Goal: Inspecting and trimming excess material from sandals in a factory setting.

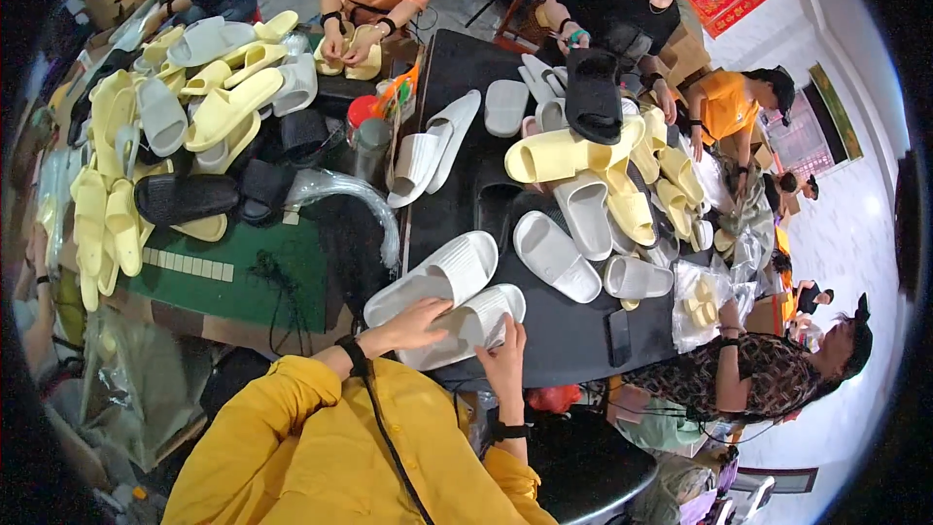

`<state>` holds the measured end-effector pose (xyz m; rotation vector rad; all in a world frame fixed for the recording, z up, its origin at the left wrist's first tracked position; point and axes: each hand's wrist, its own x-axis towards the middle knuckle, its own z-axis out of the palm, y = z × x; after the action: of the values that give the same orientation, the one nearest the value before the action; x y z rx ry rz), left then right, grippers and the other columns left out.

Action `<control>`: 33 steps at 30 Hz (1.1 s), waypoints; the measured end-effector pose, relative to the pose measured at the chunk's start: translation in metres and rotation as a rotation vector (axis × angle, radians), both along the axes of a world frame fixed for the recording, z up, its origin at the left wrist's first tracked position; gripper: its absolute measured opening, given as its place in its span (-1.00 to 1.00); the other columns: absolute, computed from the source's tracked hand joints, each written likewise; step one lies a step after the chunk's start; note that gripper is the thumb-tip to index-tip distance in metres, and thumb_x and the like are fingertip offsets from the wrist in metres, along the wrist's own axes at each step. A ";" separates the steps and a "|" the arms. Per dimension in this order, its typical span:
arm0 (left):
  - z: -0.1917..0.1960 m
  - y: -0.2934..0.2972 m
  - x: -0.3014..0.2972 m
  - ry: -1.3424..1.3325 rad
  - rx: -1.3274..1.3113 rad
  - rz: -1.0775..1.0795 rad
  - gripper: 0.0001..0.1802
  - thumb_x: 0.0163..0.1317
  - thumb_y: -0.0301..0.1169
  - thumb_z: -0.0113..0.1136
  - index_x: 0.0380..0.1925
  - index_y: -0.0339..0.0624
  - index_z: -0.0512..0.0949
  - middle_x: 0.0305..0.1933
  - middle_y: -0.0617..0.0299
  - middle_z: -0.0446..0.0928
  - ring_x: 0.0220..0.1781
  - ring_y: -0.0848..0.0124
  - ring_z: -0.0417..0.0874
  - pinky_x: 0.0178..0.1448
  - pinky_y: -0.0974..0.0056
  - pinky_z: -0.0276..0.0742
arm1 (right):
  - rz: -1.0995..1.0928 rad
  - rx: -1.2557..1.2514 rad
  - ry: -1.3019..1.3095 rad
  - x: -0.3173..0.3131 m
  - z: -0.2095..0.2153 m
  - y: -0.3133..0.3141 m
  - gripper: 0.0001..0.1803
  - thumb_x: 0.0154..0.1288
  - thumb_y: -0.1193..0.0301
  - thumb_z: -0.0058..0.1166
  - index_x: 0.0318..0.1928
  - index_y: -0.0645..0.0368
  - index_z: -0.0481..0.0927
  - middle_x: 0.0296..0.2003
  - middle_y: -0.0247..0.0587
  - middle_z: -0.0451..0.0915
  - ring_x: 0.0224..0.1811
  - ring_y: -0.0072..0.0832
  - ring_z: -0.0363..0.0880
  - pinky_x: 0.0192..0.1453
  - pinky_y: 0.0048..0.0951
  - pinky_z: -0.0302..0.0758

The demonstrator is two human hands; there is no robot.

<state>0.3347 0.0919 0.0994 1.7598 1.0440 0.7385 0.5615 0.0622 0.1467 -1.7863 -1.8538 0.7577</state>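
Observation:
Two light grey slide slippers lie side by side on the black table in front of me, the far slipper (452, 267) and the near slipper (465, 331). My left hand (403, 326) reaches in at their heel ends, its thumb over the near slipper's insole and its fingers along that slipper's inner edge. Its grip looks light. At the strap end of the near slipper, my right hand (502, 360) has thumb and fingers apart, the fingertips at the strap's edge. Another light grey slipper (557, 256) rests just right of the pair.
Grey, yellow and black slippers pile up on the right of the black table (447, 58), near a dark phone (619, 337). More slippers cover the left table, with a green mat (233, 282), clear plastic wrap (355, 199) and a red-lidded jar (365, 117). Several people handle slippers around the tables.

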 end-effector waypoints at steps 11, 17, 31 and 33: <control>0.006 0.001 0.000 -0.169 -0.116 0.068 -0.52 0.18 -0.42 0.16 0.08 -0.41 0.38 0.04 -0.09 0.45 0.01 0.16 0.52 0.12 0.20 0.42 | -0.048 -0.063 0.062 0.019 -0.029 -0.011 -0.07 0.01 0.55 0.27 0.40 0.10 0.08 0.36 0.20 -0.05 -0.02 -0.18 0.50 -0.11 -0.34 0.55; 0.010 0.004 -0.049 -0.335 -0.271 0.641 -0.85 0.20 -0.52 0.05 -0.26 -0.28 0.56 -0.35 0.10 0.60 -0.31 0.29 0.63 -0.19 0.32 0.52 | -0.015 -0.079 0.092 0.018 -0.021 -0.013 0.01 0.02 0.55 0.28 0.44 0.05 -0.03 0.41 0.13 -0.17 0.01 -0.19 0.47 -0.16 -0.39 0.55; -0.069 0.041 -0.071 0.133 -0.166 0.840 -0.79 0.16 -0.42 0.20 -0.26 -0.25 0.45 -0.30 -0.04 0.54 -0.22 -0.04 0.58 -0.17 0.00 0.49 | 0.017 -0.012 0.024 0.018 -0.033 -0.016 0.06 0.01 0.54 0.27 0.45 0.11 -0.12 0.43 0.13 -0.22 0.15 -0.19 0.37 -0.09 -0.42 0.52; -0.069 0.042 -0.074 0.130 -0.177 0.843 -0.82 0.15 -0.41 0.21 -0.31 -0.24 0.46 -0.32 -0.02 0.56 -0.23 -0.02 0.59 -0.18 0.00 0.49 | 0.031 -0.010 0.027 0.013 -0.029 -0.014 0.06 0.01 0.54 0.27 0.45 0.10 -0.12 0.43 0.12 -0.22 0.15 -0.19 0.37 -0.09 -0.42 0.52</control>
<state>0.2604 0.1337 0.0303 1.1888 1.9137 0.9942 0.5745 0.0483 0.1181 -1.7490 -1.8671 0.8001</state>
